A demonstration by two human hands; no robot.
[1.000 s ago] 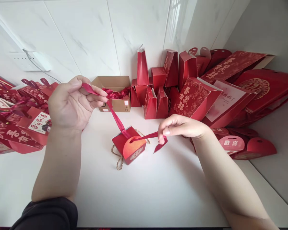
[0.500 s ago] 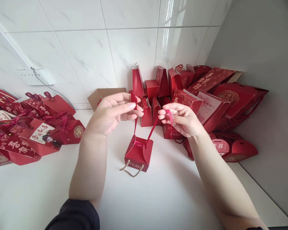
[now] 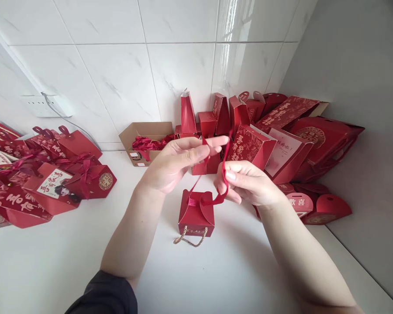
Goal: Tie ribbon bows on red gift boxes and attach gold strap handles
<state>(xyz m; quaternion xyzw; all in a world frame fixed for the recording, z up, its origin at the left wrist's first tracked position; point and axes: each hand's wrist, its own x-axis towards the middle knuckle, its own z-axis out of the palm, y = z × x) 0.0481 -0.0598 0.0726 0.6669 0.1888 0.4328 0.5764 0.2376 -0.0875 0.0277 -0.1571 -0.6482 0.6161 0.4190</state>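
One camera, worn on the person's head, looks forward and down from above the near side of the smooth white bench (image 3: 196, 279). It faces the bench's far edge and the glossy white marbled tiles (image 3: 180, 74) rising behind; a flat grey panel (image 3: 356, 87) bounds the view along the bench's right edge. Both bare forearms (image 3: 134, 231) enter from below, putting the bare left hand (image 3: 178, 163) and bare right hand (image 3: 249, 183) nearer the lens than the far edge. The small red cardboard box (image 3: 196, 213) is seen aslant from above, showing top and one side.
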